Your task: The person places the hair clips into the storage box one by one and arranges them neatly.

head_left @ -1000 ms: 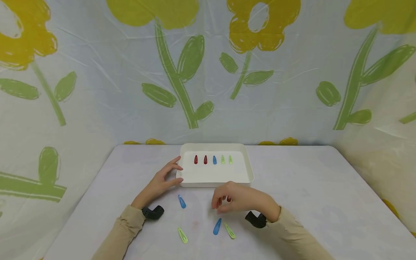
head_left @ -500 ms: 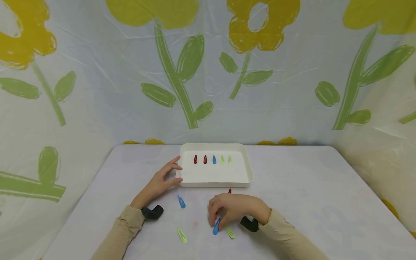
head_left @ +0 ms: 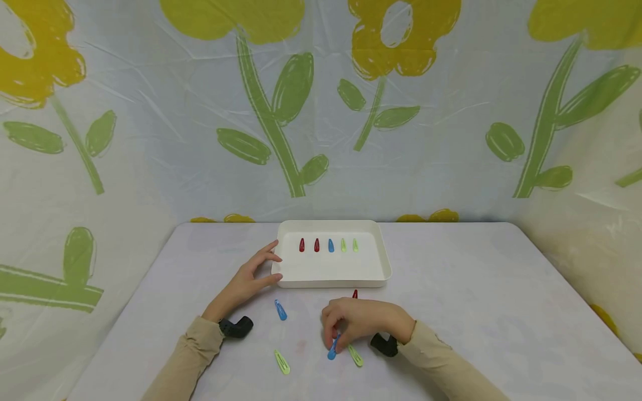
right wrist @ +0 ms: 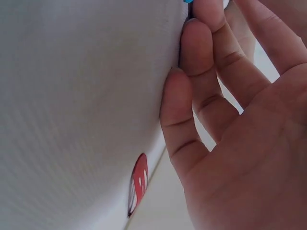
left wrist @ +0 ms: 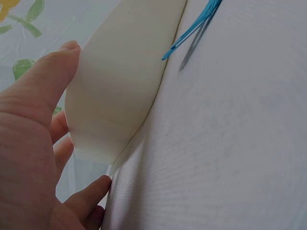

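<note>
My right hand [head_left: 363,318] pinches a blue snap hair clip [head_left: 331,355] between thumb and fingers, low over the table; its upper end is covered by the fingers. In the right wrist view only a sliver of blue shows at the top edge. Just right of it lies a green hair clip [head_left: 356,356], partly covered by the hand. Behind the hand, a red hair clip [head_left: 355,294] peeks out; the right wrist view also has this red clip [right wrist: 139,181]. My left hand [head_left: 246,281], fingers spread and relaxed, touches the white tray [head_left: 331,272] at its left front corner.
Inside the tray is a row of hair clips: two red [head_left: 316,245], one blue [head_left: 331,245], two green [head_left: 343,245]. Another blue clip [head_left: 280,310] and a green clip [head_left: 282,362] lie on the table at left. A flowered cloth [head_left: 200,167] hangs behind.
My right hand has come down toward me and slightly left, and its fingers have closed on the blue hair clip. The red clip behind it shows more. My left hand stays at the tray.
</note>
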`<state>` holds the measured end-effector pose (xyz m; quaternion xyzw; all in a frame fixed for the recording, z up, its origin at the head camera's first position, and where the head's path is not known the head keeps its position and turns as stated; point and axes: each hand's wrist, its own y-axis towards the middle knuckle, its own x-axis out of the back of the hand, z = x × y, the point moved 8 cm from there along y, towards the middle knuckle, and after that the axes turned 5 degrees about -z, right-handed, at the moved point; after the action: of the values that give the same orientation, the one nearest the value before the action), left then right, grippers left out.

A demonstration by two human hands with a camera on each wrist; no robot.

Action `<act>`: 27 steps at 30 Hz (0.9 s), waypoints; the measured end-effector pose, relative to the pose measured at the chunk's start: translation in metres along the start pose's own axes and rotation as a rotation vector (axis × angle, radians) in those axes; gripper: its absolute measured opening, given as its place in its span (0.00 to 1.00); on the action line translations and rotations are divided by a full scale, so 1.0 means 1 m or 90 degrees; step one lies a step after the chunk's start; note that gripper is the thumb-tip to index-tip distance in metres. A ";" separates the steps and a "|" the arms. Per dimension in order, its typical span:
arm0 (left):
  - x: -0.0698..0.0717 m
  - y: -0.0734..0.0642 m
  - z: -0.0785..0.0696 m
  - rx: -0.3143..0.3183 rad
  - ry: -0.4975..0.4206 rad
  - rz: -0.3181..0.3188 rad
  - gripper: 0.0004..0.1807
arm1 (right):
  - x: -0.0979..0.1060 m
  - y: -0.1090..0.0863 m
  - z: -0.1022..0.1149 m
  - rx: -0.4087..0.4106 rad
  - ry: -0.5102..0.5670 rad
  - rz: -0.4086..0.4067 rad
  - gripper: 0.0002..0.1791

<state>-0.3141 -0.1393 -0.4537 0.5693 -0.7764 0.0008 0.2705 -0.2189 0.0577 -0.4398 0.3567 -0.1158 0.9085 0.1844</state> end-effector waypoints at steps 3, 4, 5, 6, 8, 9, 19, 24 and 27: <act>-0.001 0.002 0.012 0.000 0.006 -0.002 0.20 | 0.000 0.000 -0.001 0.001 0.005 0.000 0.04; -0.001 0.002 0.014 0.000 0.007 -0.001 0.20 | 0.000 0.000 -0.001 0.004 0.006 0.000 0.04; 0.000 0.002 0.015 -0.001 0.008 0.000 0.20 | 0.000 0.001 -0.001 0.007 0.008 0.001 0.05; 0.000 0.002 0.015 -0.002 0.008 0.002 0.20 | 0.000 0.000 -0.001 0.012 0.007 0.002 0.05; 0.000 0.002 0.016 0.000 0.007 0.004 0.20 | 0.000 0.000 0.000 0.022 0.009 0.003 0.05; 0.001 0.002 0.015 0.000 0.008 0.005 0.20 | 0.000 0.000 0.001 0.029 0.008 0.003 0.05; 0.001 0.001 0.011 0.007 0.003 0.001 0.20 | 0.004 -0.002 0.006 0.084 0.103 -0.004 0.05; 0.000 0.001 0.015 0.002 0.006 0.002 0.20 | 0.005 -0.003 0.003 0.079 0.120 -0.007 0.04; 0.000 0.002 0.015 0.003 0.005 0.005 0.20 | 0.005 -0.004 0.001 0.074 0.127 -0.007 0.04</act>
<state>-0.3221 -0.1435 -0.4663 0.5667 -0.7778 0.0059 0.2718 -0.2200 0.0619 -0.4355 0.2754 -0.0418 0.9437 0.1786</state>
